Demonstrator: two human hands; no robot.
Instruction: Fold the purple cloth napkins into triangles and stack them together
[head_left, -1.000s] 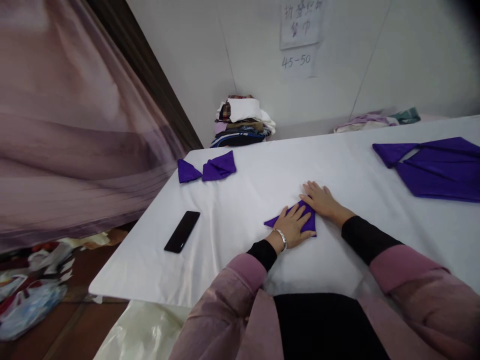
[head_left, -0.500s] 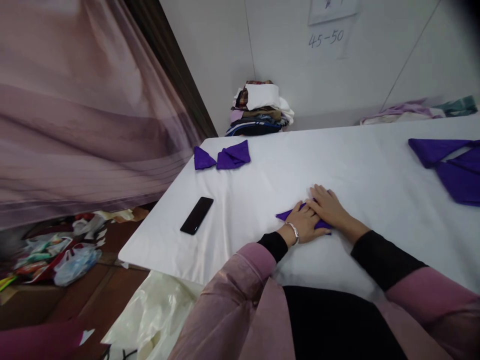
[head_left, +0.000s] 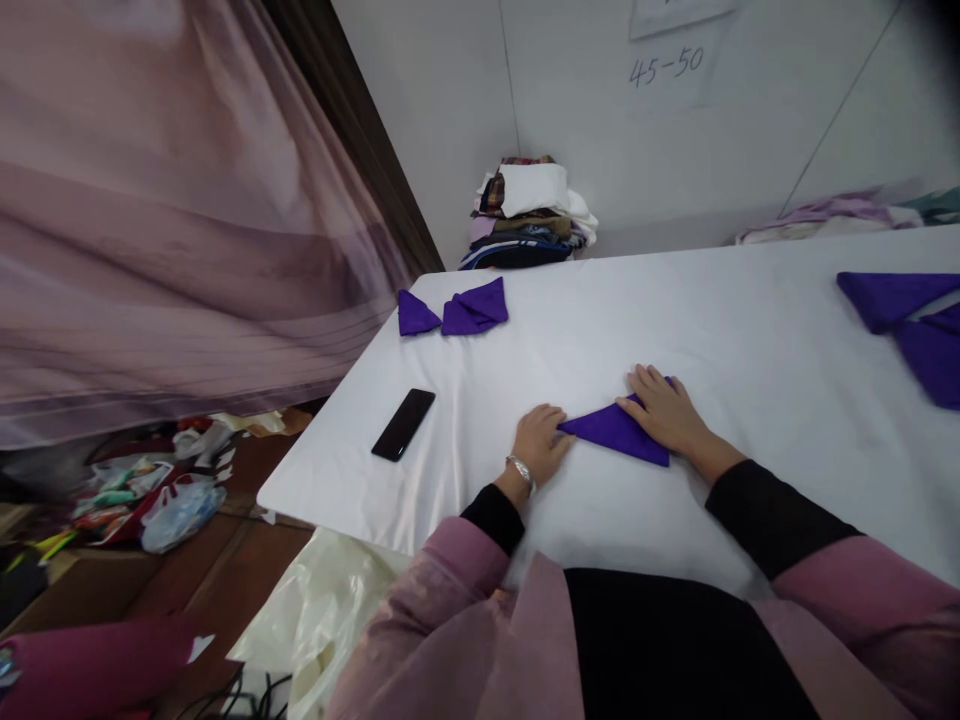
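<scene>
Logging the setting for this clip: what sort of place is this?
Probably a makeshift cloth-folding workroom: a white-covered table with folded purple cloths, a pile of folded clothes against the wall, and handwritten paper signs.

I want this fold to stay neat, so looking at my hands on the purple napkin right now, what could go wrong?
The left hand only touches the tip of the folded purple napkin, so its layers might spring open. The right hand presses one end, and the glossy white tablecloth may let it slide. The black phone lies near the table edge.
</scene>
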